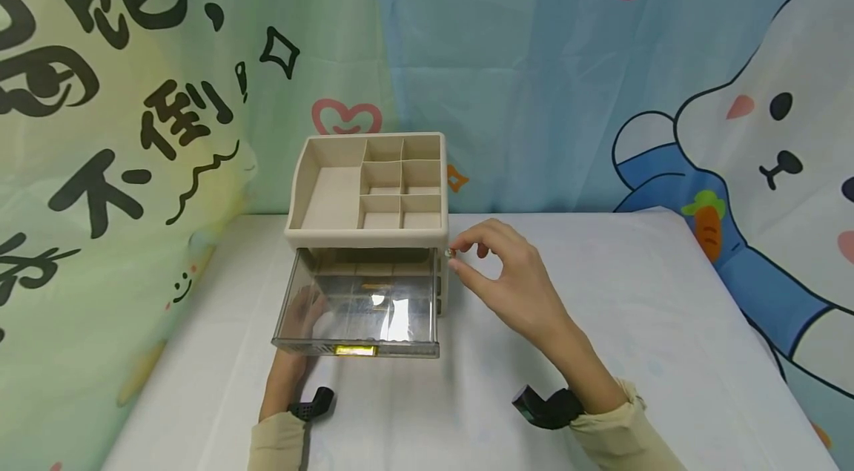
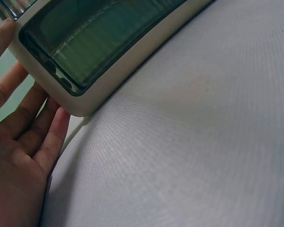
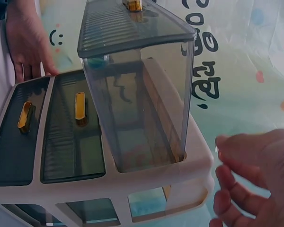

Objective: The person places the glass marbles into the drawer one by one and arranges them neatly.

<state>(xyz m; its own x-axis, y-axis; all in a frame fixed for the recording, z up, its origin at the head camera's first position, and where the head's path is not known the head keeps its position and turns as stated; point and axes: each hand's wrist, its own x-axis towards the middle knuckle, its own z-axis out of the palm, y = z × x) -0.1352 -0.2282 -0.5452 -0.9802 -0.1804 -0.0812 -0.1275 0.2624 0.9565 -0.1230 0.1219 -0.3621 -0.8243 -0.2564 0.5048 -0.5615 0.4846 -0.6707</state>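
A cream desktop organizer [image 1: 368, 237] stands on the table with its top clear drawer [image 1: 356, 308] pulled out. My left hand [image 2: 19, 132] rests against the organizer's side, low down, its fingers fairly straight along the edge; in the head view the drawer partly covers that hand. Beside the organizer's right side is my right hand [image 1: 510, 274], thumb and index finger pinching a small shiny thing [image 1: 450, 254], too small to name. In the right wrist view, two lower drawers with gold handles [image 3: 80, 106] are closed.
Open compartments [image 1: 382, 178] of different sizes fill the organizer's top. A white cloth [image 1: 587, 263] covers the table. Behind it hangs a printed curtain [image 1: 507, 85] with a cartoon bear, hearts and writing. The extended drawer reaches out over the tabletop toward me.
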